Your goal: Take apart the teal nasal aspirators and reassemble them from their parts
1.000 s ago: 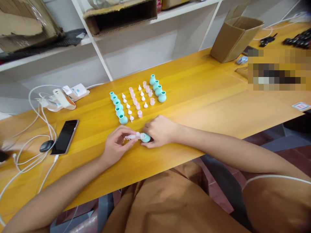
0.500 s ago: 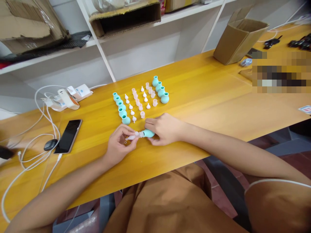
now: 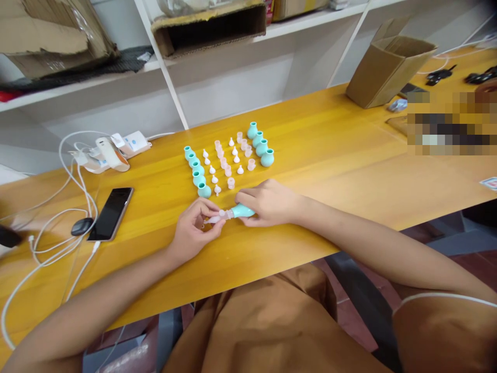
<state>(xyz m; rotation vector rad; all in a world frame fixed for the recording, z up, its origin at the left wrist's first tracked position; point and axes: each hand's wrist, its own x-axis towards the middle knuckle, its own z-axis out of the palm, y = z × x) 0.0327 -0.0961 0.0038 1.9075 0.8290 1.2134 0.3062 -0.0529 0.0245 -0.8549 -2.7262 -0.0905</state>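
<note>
My left hand [image 3: 198,225] pinches a translucent nozzle piece [image 3: 215,220] with a pale collar, its tip pointing left. My right hand [image 3: 269,204] is closed around a teal squeeze bulb [image 3: 243,210]. Bulb and nozzle piece meet end to end between the hands, just above the tabletop; how deep the collar sits in the bulb's neck I cannot tell. Beyond the hands stand rows of parts: teal bulbs on the left [image 3: 204,190], teal bulbs on the right [image 3: 267,157], small white tips [image 3: 217,190] and pinkish clear collars [image 3: 231,183].
A phone [image 3: 112,213] lies at left among white cables [image 3: 83,194] and a power strip [image 3: 134,143]. An open cardboard box [image 3: 382,72] stands at the back right. White shelving [image 3: 240,90] with boxes rises behind the wooden table [image 3: 330,140]. The table's front edge runs near my lap.
The camera view has shifted slightly. Both hands keep their hold on the joined pieces, and a little more of the teal bulb shows beside my right fingers.
</note>
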